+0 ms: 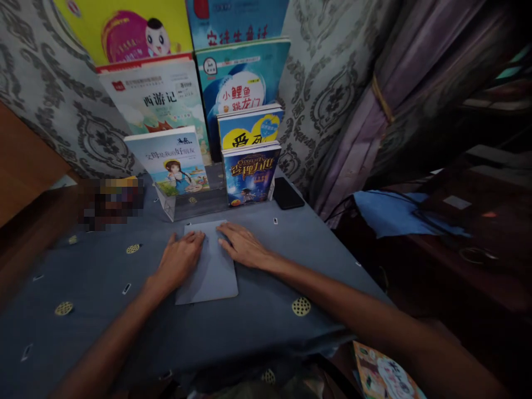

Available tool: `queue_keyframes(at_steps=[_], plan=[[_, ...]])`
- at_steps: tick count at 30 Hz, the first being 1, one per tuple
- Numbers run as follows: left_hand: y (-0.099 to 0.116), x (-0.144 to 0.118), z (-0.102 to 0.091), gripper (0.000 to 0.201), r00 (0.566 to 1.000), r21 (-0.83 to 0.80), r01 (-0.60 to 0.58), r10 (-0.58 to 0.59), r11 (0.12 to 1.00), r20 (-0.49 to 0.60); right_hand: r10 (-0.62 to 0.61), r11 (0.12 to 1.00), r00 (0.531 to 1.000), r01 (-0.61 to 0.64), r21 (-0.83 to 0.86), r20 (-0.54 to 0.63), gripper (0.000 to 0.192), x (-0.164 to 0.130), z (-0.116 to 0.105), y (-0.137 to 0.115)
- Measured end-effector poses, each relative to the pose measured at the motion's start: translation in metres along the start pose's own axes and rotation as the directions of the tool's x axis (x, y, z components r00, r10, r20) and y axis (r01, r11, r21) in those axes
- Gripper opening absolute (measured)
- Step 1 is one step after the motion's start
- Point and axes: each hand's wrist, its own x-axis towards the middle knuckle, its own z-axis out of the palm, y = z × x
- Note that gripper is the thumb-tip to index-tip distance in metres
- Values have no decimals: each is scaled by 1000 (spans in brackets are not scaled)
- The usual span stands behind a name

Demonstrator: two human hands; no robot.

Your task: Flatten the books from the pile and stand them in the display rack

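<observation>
A thin, pale booklet with a plain face and a rounded lower right corner lies on the dark blue-grey tablecloth. On its upper left part rests my left hand, fingers laid on the surface and the thumb apart. My right hand touches the upper right part, its fingers stretched out and the thumb spread. Neither hand grips the booklet. Just beyond it stands a clear stepped book stand with several books, among them a dark blue book and a pale book with a girl on its cover.
A black phone lies right of the stand. A blurred-out dark item sits at the left. Patterned wallpaper and a tied curtain are behind. Another book lies below the table's right front edge.
</observation>
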Motion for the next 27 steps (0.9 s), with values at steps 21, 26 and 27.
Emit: queue_keyframes(at_steps=[21,26,27], plan=[[-5,-7,-19,28,966,95,222,-232,970,111,-191,947,980,169,274,53,38,1,22,-46],[-3,-6,-22,29,966,85,199,-211,976,151,-141,895,990,126,427,5,34,-20,18,-54],[-4,-7,-23,31,966,79,198,-208,977,154,-139,882,990,124,454,1,33,-20,17,-53]])
